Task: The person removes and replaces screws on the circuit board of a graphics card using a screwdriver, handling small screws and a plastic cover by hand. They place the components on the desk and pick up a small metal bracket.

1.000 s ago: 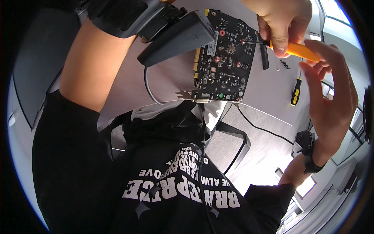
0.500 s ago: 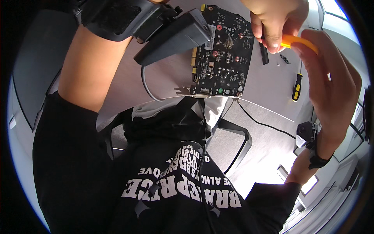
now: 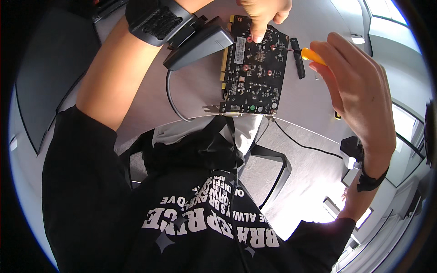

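Observation:
My left hand (image 3: 264, 16) is at the top of a black graphics-card circuit board (image 3: 255, 91), thumb pressed on its upper part and other fingers curled. My right hand (image 3: 353, 84) grips an orange-handled screwdriver (image 3: 312, 55), its thin shaft reaching left to a screw (image 3: 273, 47) near the board's upper right. Several screw points show red rings. A narrow black strip (image 3: 298, 59) lies just right of the board, under the screwdriver's line. A yellow-black screwdriver (image 3: 337, 116) on the grey table (image 3: 309, 104) is mostly hidden behind my right hand.
A black box-shaped device (image 3: 195, 48) at my left wrist trails a cable (image 3: 170, 95). Another device (image 3: 350, 152) hangs at my right wrist with a cable. A dark panel (image 3: 52, 68) stands at left. A chair armrest (image 3: 282, 168) shows below the table's front edge.
My left hand has left the orange screwdriver and moved left onto the board. My right hand has shifted left and higher with the screwdriver, now covering more of the yellow-black one.

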A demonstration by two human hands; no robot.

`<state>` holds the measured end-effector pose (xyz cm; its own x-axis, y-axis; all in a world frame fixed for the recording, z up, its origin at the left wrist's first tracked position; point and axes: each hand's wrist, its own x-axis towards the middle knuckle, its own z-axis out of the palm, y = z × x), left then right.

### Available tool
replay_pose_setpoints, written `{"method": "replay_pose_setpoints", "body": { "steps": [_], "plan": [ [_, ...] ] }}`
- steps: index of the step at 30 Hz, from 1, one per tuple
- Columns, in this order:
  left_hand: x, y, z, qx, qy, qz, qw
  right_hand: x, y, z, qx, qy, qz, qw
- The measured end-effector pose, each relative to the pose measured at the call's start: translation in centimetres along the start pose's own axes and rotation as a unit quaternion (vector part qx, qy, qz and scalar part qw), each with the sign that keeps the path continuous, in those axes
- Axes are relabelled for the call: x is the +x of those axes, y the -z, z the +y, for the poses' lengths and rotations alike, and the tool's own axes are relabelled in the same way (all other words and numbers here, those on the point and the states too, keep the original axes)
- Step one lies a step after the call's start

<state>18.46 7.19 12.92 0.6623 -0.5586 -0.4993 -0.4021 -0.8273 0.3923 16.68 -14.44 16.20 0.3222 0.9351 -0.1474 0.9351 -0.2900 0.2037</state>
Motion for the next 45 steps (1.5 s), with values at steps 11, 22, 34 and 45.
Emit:
{"method": "replay_pose_setpoints", "body": {
  "steps": [11,22,34,45],
  "plan": [
    [1.3,-0.1,-1.4,-0.066,-0.053,-0.070,0.994,-0.1,-1.0,0.6,0.062,0.005,-0.011,0.998],
    [1.5,0.7,-1.3,-0.041,-0.035,-0.078,0.996,1.2,0.9,-0.9,0.057,-0.121,-0.071,0.988],
    [0.6,0.0,-0.1,-0.091,0.068,-0.047,0.992,0.9,-0.7,-2.2,-0.009,-0.157,0.047,0.986],
    [0.5,-0.8,-1.8,-0.061,0.055,-0.114,0.990,1.0,0.5,-0.5,0.059,-0.070,-0.061,0.994]
  ]
}}
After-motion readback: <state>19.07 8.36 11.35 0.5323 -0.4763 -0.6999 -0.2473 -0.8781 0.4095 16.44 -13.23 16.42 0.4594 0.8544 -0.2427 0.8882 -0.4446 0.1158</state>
